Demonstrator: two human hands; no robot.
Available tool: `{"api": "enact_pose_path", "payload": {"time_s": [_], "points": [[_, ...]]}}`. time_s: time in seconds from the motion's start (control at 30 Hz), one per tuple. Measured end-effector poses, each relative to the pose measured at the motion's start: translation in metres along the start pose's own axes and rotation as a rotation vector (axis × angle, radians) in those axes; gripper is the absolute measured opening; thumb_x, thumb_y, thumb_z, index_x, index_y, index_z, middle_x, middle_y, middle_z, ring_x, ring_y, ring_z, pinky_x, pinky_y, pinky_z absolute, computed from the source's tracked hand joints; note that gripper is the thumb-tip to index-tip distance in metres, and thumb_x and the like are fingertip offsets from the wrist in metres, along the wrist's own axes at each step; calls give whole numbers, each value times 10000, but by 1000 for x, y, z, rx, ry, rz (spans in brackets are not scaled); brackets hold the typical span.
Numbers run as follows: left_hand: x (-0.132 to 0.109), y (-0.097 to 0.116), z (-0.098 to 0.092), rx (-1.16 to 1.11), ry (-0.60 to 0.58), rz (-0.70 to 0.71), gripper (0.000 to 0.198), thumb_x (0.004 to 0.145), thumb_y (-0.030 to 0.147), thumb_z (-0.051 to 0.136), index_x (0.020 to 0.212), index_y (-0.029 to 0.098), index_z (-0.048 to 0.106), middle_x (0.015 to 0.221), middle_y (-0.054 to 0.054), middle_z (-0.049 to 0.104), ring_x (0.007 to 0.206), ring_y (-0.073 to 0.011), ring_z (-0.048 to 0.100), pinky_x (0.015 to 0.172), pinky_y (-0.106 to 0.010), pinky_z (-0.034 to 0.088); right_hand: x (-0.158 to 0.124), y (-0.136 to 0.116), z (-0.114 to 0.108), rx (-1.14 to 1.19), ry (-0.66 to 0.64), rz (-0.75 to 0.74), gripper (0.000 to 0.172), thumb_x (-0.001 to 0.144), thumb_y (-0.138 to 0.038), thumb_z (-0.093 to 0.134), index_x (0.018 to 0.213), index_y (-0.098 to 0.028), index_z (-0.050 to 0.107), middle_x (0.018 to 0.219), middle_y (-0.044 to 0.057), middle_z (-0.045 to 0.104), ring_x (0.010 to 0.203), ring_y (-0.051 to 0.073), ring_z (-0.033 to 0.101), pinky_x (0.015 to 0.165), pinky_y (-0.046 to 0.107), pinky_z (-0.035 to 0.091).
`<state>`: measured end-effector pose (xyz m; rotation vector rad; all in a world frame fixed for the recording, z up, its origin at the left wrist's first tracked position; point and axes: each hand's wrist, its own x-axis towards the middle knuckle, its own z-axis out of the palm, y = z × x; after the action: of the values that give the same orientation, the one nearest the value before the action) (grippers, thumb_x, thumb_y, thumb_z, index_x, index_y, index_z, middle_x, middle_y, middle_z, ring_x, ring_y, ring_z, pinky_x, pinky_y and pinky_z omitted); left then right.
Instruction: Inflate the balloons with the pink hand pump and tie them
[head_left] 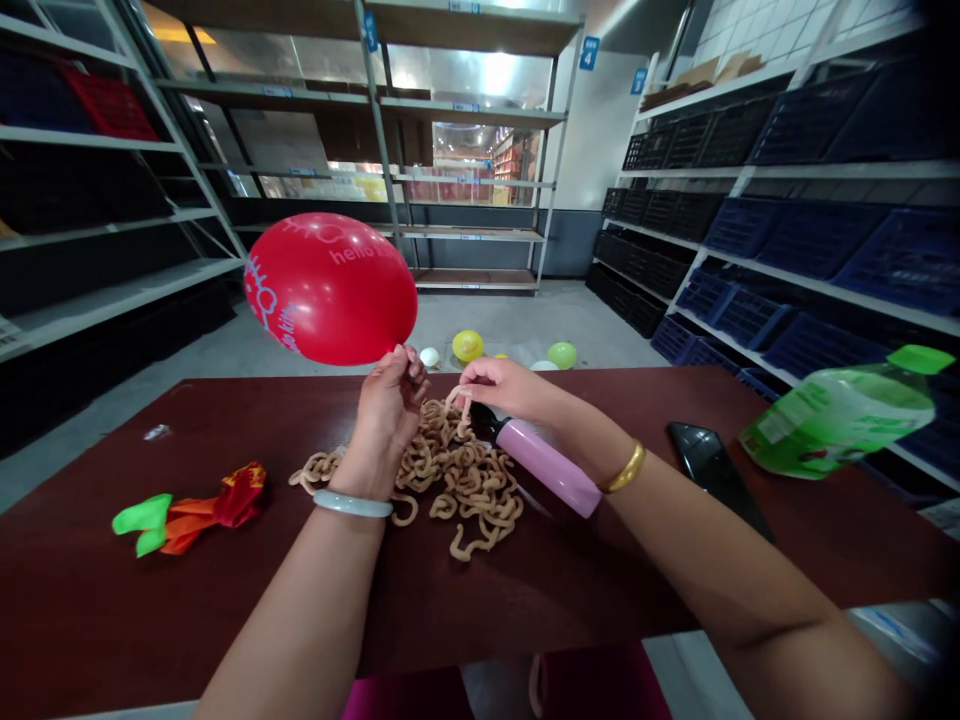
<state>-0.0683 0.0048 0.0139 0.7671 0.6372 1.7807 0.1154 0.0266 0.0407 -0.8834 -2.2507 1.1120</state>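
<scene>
My left hand [392, 405], with a pale bangle at its wrist, is closed in a pinch on the neck of an inflated red balloon [334, 292]. Printed white lettering and drawings show on the balloon. Just to the right, my right hand [504, 388] is closed on a strand of tan curly cord [459, 402], above a pile of the same curly cord [472, 485] on the table. Below my right hand lies a pink and black balloon pump [551, 465], its black end towards the pile.
On the dark red table [600, 590] lie several flat balloons [199, 515] at left, a black phone [716, 470] and a large green bottle [840, 415] at right. Inflated balloons [467, 346] rest on the floor beyond. Shelves with crates [784, 230] line the sides.
</scene>
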Motion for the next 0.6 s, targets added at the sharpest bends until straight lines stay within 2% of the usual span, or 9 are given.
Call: {"api": "enact_pose_path", "payload": {"time_s": [0.07, 0.13, 0.23, 0.3, 0.37, 0.4, 0.53, 0.6], "points": [[-2, -2, 1, 8, 16, -3, 223, 793, 237, 777, 722, 148, 585, 640, 34, 517, 564, -69, 507, 525, -165, 429, -6, 1, -6, 265, 32, -5, 95, 955, -223, 571, 867, -191, 585, 856, 44, 725, 791, 143, 661, 762, 277, 508], [-4, -6, 3, 24, 52, -15, 223, 779, 252, 795, 735, 145, 605, 682, 13, 593, 619, -85, 572, 595, -185, 482, -11, 3, -10, 408, 67, -29, 102, 935, -266, 611, 866, -194, 592, 788, 24, 687, 724, 133, 630, 698, 268, 495], [-10, -14, 8, 53, 54, -71, 244, 765, 290, 802, 740, 150, 604, 749, -25, 677, 743, -139, 664, 705, -245, 539, -17, 5, -14, 498, 104, -55, 145, 916, -331, 648, 886, -198, 600, 734, -10, 621, 624, 104, 556, 566, 235, 423], [-15, -20, 12, 65, 42, -117, 245, 741, 288, 805, 739, 150, 602, 753, -30, 691, 756, -158, 682, 742, -285, 555, -19, 4, -16, 516, 118, -51, 149, 916, -342, 648, 903, -205, 592, 699, -34, 573, 540, 81, 468, 483, 226, 334], [-20, -27, 18, 78, 51, -170, 229, 725, 281, 798, 755, 146, 615, 742, -32, 694, 716, -161, 681, 721, -295, 555, -20, 3, -17, 482, 133, -39, 135, 923, -336, 629, 911, -209, 584, 683, -44, 559, 494, 71, 401, 454, 229, 280], [-23, -30, 22, 83, 53, -202, 213, 733, 283, 783, 773, 142, 628, 736, -36, 695, 693, -161, 677, 695, -290, 549, -21, 1, -17, 444, 141, -44, 125, 925, -328, 615, 906, -209, 582, 686, -40, 570, 498, 74, 411, 463, 230, 294], [-37, -39, 36, 79, 43, -342, 123, 824, 263, 665, 853, 146, 647, 694, -39, 670, 600, -146, 633, 556, -245, 489, -22, -2, -15, 171, 238, -146, 115, 919, -295, 583, 850, -204, 582, 762, -3, 650, 683, 131, 584, 634, 266, 438], [-42, -40, 38, 45, 48, -417, 91, 839, 235, 644, 803, 172, 589, 593, 15, 566, 486, -103, 527, 454, -200, 393, -24, -1, -15, -35, 330, -189, 116, 917, -291, 587, 845, -201, 602, 816, 5, 674, 758, 146, 602, 703, 282, 437]]}}
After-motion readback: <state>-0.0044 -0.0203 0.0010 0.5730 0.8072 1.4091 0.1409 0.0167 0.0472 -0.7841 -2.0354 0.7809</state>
